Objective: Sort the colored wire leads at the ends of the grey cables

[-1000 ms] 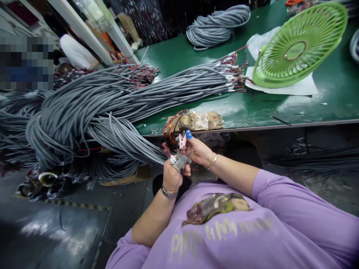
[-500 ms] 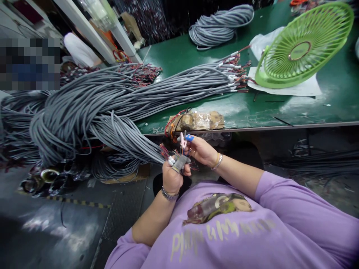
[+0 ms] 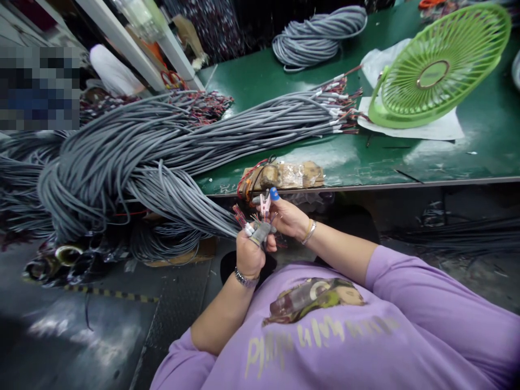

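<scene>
My left hand point(image 3: 251, 254), a grey wrap on its thumb, is closed around the end of a grey cable point(image 3: 219, 218) in front of my body. Thin coloured wires point(image 3: 240, 216) fan out above its fingers. Close beside it, my right hand point(image 3: 290, 218) is closed on a small pale pink clip-like tool point(image 3: 265, 203) with two spread arms. A blue cover sits on one of that hand's fingertips. The tool's lower end is among the wires; whether it grips one is too small to tell.
A green table point(image 3: 430, 160) runs ahead, with a long bundle of grey cables point(image 3: 260, 122) hanging off its left side. A taped wooden block point(image 3: 294, 174) with wires lies at the front edge. Behind stand a green fan point(image 3: 434, 76) and a coiled cable point(image 3: 317, 38).
The right hand has turned slightly, and the pink tool now shows its two arms spread apart. My left hand keeps its hold on the cable. The view has shifted a little.
</scene>
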{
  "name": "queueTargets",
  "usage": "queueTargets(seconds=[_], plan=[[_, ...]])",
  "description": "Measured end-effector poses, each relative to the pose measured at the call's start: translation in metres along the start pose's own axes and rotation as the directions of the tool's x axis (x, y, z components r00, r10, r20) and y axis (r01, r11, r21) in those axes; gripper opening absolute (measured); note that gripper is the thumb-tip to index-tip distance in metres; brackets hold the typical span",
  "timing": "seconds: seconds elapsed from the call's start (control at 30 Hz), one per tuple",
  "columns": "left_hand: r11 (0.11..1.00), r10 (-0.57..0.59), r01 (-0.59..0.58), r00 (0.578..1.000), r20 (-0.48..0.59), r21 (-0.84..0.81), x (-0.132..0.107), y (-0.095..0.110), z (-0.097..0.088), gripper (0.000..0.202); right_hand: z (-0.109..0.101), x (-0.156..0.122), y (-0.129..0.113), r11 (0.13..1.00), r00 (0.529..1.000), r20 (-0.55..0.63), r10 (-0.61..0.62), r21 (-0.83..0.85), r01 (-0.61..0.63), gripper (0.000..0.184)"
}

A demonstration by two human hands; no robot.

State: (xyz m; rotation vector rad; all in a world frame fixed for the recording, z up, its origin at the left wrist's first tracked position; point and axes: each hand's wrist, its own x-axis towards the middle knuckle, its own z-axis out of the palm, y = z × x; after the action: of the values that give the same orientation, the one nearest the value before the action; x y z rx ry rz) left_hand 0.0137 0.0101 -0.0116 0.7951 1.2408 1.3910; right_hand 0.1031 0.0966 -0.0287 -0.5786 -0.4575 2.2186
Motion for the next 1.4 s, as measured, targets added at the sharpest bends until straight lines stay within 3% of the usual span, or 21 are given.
queueTargets(seconds=[0.5,0.8,1.03,1.23,1.4], plan=[[1.0,-0.005,0.005,1.0,-0.022,0.006,-0.002,-0.004,-0.004,0.028,0.008,-0.003,-0.001,1.0,0.999,-0.045,0.006,0.029,-0.005,0.048],[0.994,0.08,-0.079,0.997,-0.014,0.071,-0.013,-0.005,-0.004,0.032,0.003,-0.011,-0.003,0.991,0.992,0.051,0.118,0.059,-0.121,0.05],[0.994,0.105,-0.102,0.992,-0.071,0.046,-0.014,-0.002,-0.001,0.029,0.001,-0.015,-0.003,0.999,0.999,0.037,-0.031,-0.023,0.032,0.032],[0.995,0.095,-0.092,0.991,-0.098,0.041,-0.008,0.0,0.003,0.028,-0.001,-0.009,0.002,0.99,0.996,0.027,-0.088,-0.107,0.09,0.048],[0.995,0.079,-0.073,0.991,-0.104,0.061,-0.005,-0.002,0.001,0.03,0.001,-0.004,0.001,0.993,0.998,-0.022,-0.059,-0.105,0.057,0.051]])
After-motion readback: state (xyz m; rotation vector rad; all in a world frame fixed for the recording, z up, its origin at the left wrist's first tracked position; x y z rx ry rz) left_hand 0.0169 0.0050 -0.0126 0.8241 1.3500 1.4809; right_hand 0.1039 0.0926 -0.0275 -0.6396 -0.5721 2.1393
